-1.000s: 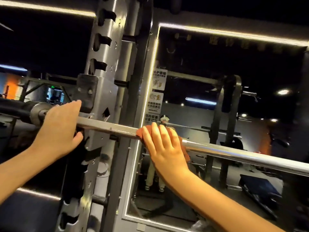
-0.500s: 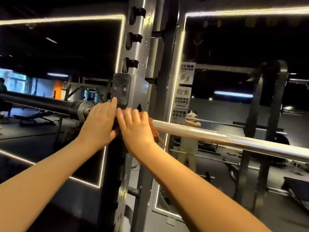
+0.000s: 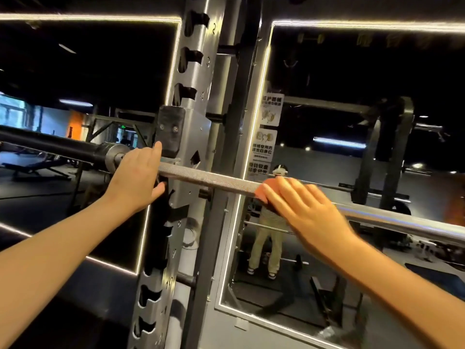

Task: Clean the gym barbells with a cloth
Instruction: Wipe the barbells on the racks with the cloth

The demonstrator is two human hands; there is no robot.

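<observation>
1. A mirror wall [image 3: 327, 79] edged with light strips stands beyond both hands. It reflects a person in pale trousers just past the right hand.
2. A silver rack upright [image 3: 196, 71] with notched slots rises between the two hands, nearer the left one.
3. The barbell [image 3: 214, 178] runs across under both hands, sloping down toward the right. Its shaft is knurled between the hands and smooth beyond the right hand. Its dark sleeve [image 3: 50, 144] and collar [image 3: 114, 153] lie outside the left hand.
4. The left hand [image 3: 137, 177] holds the barbell just inside the collar, with fingers over the top and thumb hooked beneath. Its index fingertip touches the black padded hook [image 3: 171, 132] on the upright.
5. The right hand [image 3: 309, 212], blurred, lies on the barbell well apart from the left. Its fingers are nearly straight and press down; its thumb is hidden.
6. The orange cloth [image 3: 266, 188] is under the right hand's fingers and against the barbell, one corner showing past the fingertips.
7. Printed signs [image 3: 266, 137] are stuck on the mirror above the right hand.
</observation>
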